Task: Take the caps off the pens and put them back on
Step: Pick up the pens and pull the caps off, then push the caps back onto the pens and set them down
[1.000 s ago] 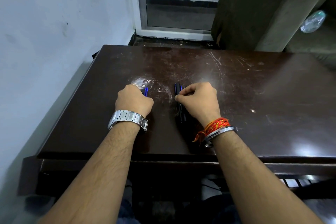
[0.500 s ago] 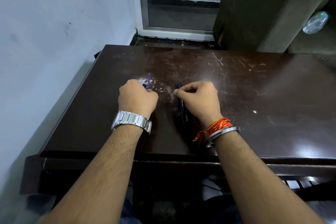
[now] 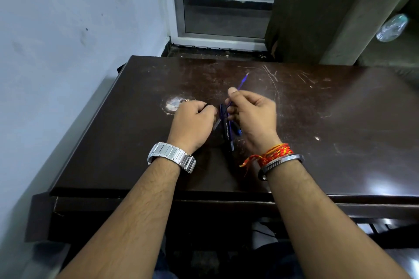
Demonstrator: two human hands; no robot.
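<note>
Bench (image 3: pixel 317 120): dark, scratched, beside a pale wall.
Left hand (image 3: pixel 192 123): curled closed; contents hidden.
Right hand (image 3: pixel 254 118): pinched a blue pen (image 3: pixel 243 79), tip pointing away.
Other pens (image 3: pixel 227 133): lay between the hands.

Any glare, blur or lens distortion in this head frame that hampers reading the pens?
Head view: bright glare patch on the table at lower right, away from the pens; wide-angle bending curves the table edge; slight motion blur on the uncapped pen in the right hand; dark pens barely contrast with the dark tabletop.
</note>
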